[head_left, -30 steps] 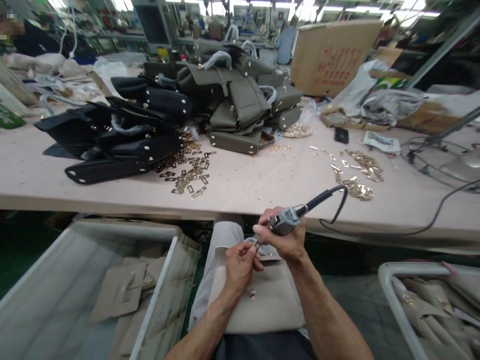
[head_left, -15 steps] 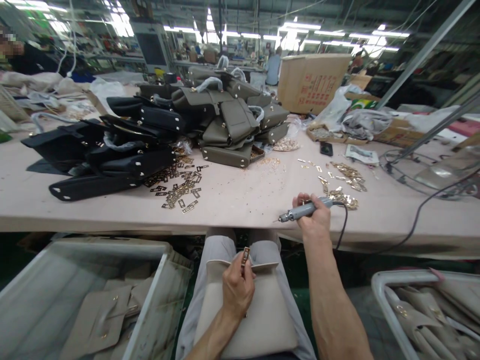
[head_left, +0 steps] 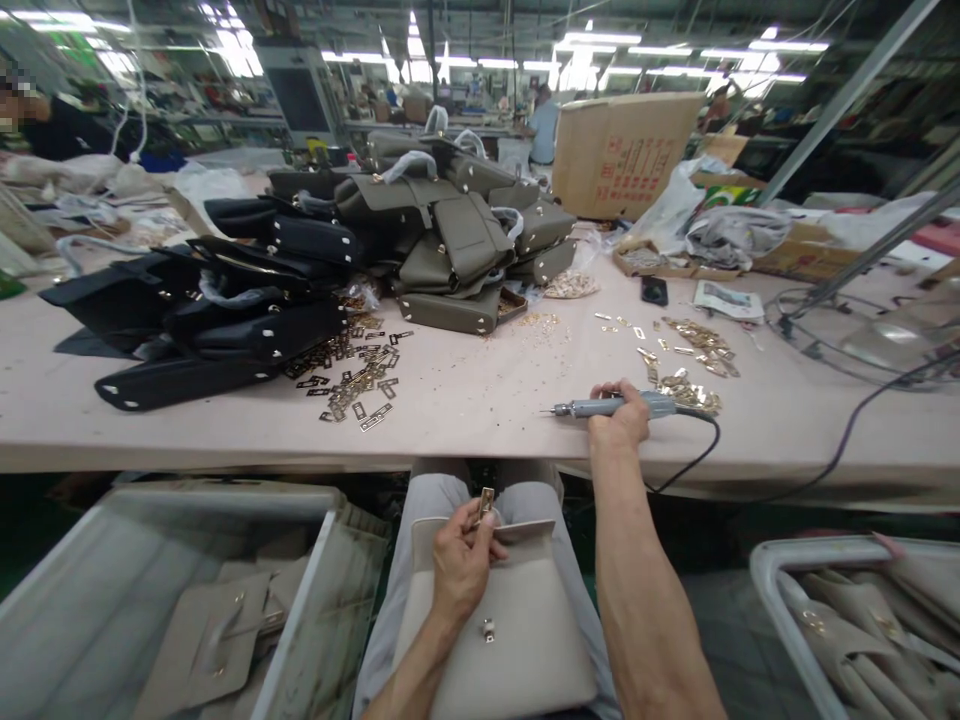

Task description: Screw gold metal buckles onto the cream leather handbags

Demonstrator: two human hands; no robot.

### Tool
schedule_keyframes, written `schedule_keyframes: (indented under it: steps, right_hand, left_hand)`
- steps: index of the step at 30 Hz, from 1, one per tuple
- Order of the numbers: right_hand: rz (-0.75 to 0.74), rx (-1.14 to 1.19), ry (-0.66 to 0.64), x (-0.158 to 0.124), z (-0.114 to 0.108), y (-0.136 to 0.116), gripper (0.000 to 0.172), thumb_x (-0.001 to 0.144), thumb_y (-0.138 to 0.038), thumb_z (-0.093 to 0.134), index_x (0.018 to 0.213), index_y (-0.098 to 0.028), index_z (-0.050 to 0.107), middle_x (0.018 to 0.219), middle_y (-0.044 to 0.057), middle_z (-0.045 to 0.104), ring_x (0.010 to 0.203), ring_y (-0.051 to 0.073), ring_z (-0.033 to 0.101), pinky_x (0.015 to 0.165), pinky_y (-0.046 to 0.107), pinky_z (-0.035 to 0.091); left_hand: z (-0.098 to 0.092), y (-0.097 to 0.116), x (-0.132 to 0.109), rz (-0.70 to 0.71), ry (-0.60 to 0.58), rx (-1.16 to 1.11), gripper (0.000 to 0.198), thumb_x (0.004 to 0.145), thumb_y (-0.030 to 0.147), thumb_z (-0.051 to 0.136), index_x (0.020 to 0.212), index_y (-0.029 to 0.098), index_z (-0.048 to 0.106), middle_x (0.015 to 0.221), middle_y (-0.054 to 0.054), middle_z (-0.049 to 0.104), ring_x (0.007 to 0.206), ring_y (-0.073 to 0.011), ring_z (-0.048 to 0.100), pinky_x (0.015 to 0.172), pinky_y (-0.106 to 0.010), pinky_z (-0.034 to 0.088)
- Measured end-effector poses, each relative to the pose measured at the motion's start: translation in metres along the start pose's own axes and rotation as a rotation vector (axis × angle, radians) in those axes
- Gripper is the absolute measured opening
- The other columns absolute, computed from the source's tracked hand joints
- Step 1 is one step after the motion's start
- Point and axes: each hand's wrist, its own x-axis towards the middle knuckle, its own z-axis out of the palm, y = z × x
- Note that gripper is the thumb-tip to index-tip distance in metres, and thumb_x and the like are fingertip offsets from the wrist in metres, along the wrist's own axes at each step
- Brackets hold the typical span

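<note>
Across my lap lies a beige handbag panel [head_left: 536,640] with a small metal turn-lock [head_left: 489,629] on its front. My left hand [head_left: 461,560] is closed over its upper edge, pinching a gold rectangular metal plate [head_left: 486,503] between thumb and fingers. Over the table's front edge, my right hand [head_left: 621,412] is wrapped round a grey electric screwdriver [head_left: 585,408], its thin bit pointing left. The tool's dark cord trails off to the right. Behind that hand lies a pile of gold metal plates [head_left: 682,388].
Black handbags [head_left: 225,320] and olive handbags [head_left: 465,240] are heaped on the table, with loose metal frames [head_left: 360,385] in front. Bins of beige bag pieces stand at left [head_left: 322,560] and right [head_left: 765,575]. A cardboard box [head_left: 626,155] and a phone [head_left: 654,291] sit behind.
My right hand has turned the screwdriver nearly level, its tip now slightly higher and further left. My left hand has shifted a little left, uncovering the turn-lock.
</note>
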Motion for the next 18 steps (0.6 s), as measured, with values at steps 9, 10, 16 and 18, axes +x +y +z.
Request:
schedule_keyframes:
  steps: [9,10,16,18]
  right_hand:
    - [-0.095,-0.047,0.082,0.002,-0.003,0.013,0.024,0.074,-0.01,0.07,0.082,-0.02,0.049,0.071,-0.004,0.058,0.06,0.01,0.06,0.047,0.019,0.053]
    - [-0.102,-0.057,0.087,0.002,-0.003,0.014,0.023,0.074,-0.01,0.069,0.081,-0.02,0.05,0.071,-0.004,0.058,0.061,0.011,0.06,0.047,0.019,0.053]
    - [-0.129,-0.082,0.098,-0.002,-0.002,0.017,0.022,0.073,-0.011,0.069,0.08,-0.019,0.05,0.071,-0.003,0.058,0.061,0.011,0.061,0.046,0.019,0.052]
    - [-0.132,-0.088,0.09,-0.004,-0.002,0.018,0.021,0.074,-0.011,0.069,0.079,-0.019,0.05,0.072,-0.003,0.059,0.061,0.01,0.061,0.047,0.019,0.053]
  left_hand:
    - [-0.001,-0.001,0.004,-0.005,-0.021,-0.017,0.041,0.085,0.053,0.072,0.101,0.015,0.067,0.069,-0.003,0.074,0.048,-0.0164,0.068,0.046,-0.023,0.053]
    - [-0.001,-0.001,0.004,-0.011,-0.019,-0.019,0.042,0.084,0.053,0.073,0.101,0.015,0.068,0.069,-0.003,0.073,0.047,-0.0167,0.068,0.046,-0.023,0.053]
    - [-0.003,-0.001,0.005,-0.021,-0.009,-0.021,0.045,0.082,0.056,0.073,0.101,0.015,0.068,0.069,-0.003,0.074,0.047,-0.0172,0.069,0.046,-0.024,0.054]
    - [-0.004,-0.003,0.005,-0.018,-0.015,-0.013,0.044,0.083,0.055,0.073,0.102,0.015,0.067,0.069,-0.003,0.074,0.047,-0.0171,0.069,0.047,-0.024,0.054]
